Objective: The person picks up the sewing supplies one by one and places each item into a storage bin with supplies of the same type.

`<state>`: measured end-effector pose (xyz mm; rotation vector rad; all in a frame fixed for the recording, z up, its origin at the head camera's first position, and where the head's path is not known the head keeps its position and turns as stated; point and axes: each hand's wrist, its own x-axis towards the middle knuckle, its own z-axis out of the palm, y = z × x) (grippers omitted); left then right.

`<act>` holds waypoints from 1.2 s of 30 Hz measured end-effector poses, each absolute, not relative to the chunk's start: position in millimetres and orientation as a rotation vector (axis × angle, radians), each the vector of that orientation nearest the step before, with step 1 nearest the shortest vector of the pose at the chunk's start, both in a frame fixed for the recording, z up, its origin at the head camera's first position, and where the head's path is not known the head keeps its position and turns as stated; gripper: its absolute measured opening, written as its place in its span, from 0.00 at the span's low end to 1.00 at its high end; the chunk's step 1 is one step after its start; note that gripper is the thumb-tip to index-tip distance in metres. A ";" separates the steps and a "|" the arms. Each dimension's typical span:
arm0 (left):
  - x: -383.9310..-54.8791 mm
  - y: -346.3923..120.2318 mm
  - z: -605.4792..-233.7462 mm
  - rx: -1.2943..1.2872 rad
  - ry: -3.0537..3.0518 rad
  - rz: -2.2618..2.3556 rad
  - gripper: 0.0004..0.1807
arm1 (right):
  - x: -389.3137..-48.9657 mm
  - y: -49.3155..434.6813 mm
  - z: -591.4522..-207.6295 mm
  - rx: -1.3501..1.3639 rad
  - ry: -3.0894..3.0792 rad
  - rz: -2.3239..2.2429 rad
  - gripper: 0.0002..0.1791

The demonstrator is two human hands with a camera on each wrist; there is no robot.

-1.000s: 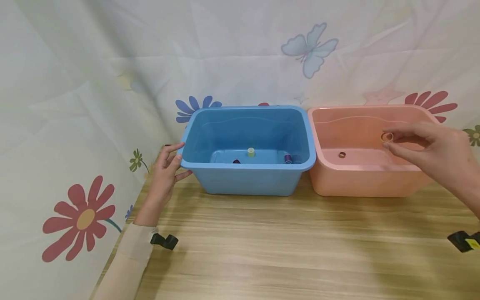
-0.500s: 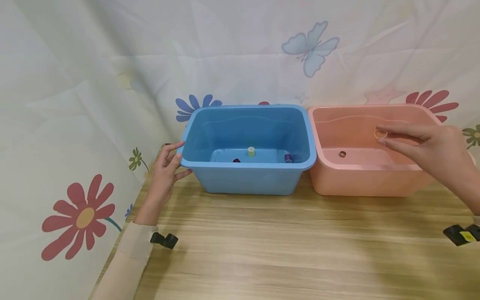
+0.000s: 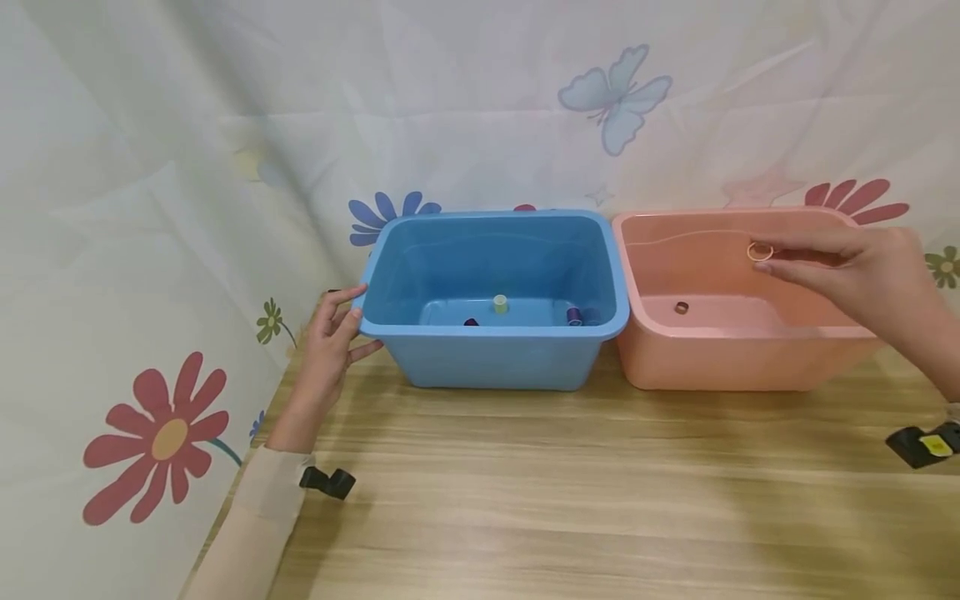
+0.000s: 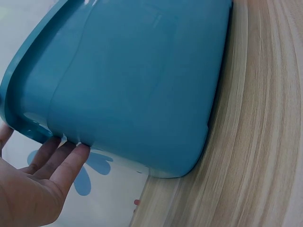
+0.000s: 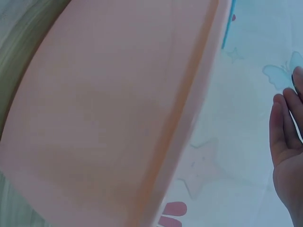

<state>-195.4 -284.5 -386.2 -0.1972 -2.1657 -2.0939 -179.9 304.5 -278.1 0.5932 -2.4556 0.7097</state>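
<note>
My right hand (image 3: 862,267) pinches a thin gold-coloured ring (image 3: 760,252) between thumb and fingers, above the pink bin (image 3: 735,362). A second, brownish ring (image 3: 681,307) lies on that bin's floor. At the left end of the blue bin (image 3: 495,362), my left hand (image 3: 326,337) holds the rim, and in the left wrist view its fingertips (image 4: 78,153) touch the wall just under the rim. Inside the blue bin are a pale yellow-green thread spool (image 3: 500,304), a purple spool (image 3: 574,317) and a dark red piece (image 3: 471,322), partly hidden by the front rim.
Both bins stand side by side on a wood-grain table (image 3: 540,492), their rims meeting. A white curtain (image 3: 480,108) printed with flowers and a butterfly hangs close behind them and along the left side.
My right hand has shifted slightly left and then risen with the ring, higher over the pink bin. The left hand and both bins hold their places.
</note>
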 end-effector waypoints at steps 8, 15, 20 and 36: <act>-196.8 -283.0 -386.2 -0.210 -2.149 -2.096 0.26 | -194.5 312.7 -255.4 0.549 -2.610 1.023 0.18; -197.4 -281.9 -385.5 -0.201 -2.142 -2.100 0.25 | -210.1 319.2 -242.4 0.369 -2.680 1.266 0.17; -197.5 -281.8 -385.0 -0.203 -2.148 -2.097 0.25 | -223.8 323.6 -236.9 0.309 -2.716 1.225 0.19; -195.9 -286.6 -385.6 -0.197 -2.154 -2.069 0.25 | -276.5 325.4 -235.9 0.342 -2.784 1.224 0.23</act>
